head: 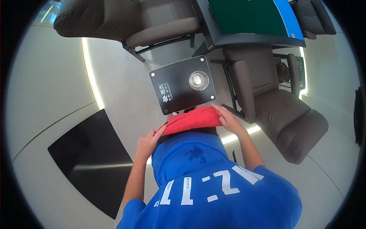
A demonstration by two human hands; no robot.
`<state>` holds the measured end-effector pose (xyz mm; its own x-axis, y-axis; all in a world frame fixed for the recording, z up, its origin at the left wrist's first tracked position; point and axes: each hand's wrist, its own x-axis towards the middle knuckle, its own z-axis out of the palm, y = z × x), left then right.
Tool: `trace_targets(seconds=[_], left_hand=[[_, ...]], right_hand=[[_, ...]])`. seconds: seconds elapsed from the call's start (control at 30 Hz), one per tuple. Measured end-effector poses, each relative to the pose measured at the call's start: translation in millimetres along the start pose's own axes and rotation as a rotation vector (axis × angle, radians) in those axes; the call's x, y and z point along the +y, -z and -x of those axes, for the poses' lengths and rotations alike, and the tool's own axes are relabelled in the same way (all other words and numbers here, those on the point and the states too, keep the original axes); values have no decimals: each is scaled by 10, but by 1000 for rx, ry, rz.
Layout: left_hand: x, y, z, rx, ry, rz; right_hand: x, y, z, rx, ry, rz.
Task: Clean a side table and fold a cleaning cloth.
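Note:
A red cloth [191, 121], folded into a wide band, is stretched in front of my waist. My left hand [148, 142] grips its left end, the thumb lying along the edge. At the other end, my right hand [228, 118] pinches the cloth between thumb and fingers. Just beyond the cloth stands a small black side table [180, 88] with white printing and round pale dots near its corners. A metal cup holder [199, 80] is set into its top. The near edge of that table lies close to the cloth; whether they touch, I cannot tell.
A brown padded armchair [163, 28] stands at the far left, another [266, 86] to the right. Between them is a table with a green top [248, 20] and a blue strip [290, 17]. A black panel [91, 163] is at the left. Light strips [91, 71] run along the floor.

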<state>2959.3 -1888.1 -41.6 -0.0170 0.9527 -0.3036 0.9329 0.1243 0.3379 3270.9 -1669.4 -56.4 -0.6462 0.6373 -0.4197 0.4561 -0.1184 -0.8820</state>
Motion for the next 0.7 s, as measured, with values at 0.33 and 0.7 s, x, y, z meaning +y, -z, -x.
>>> trace_targets(seconds=[0.33,0.7], left_hand=[[-171,130,-130,107,-147,-116],[-238,119,-87,250,11,-77]], right_hand=[[89,-39,92,-148,-152,-61],[-56,-52,60,67,5,172]])
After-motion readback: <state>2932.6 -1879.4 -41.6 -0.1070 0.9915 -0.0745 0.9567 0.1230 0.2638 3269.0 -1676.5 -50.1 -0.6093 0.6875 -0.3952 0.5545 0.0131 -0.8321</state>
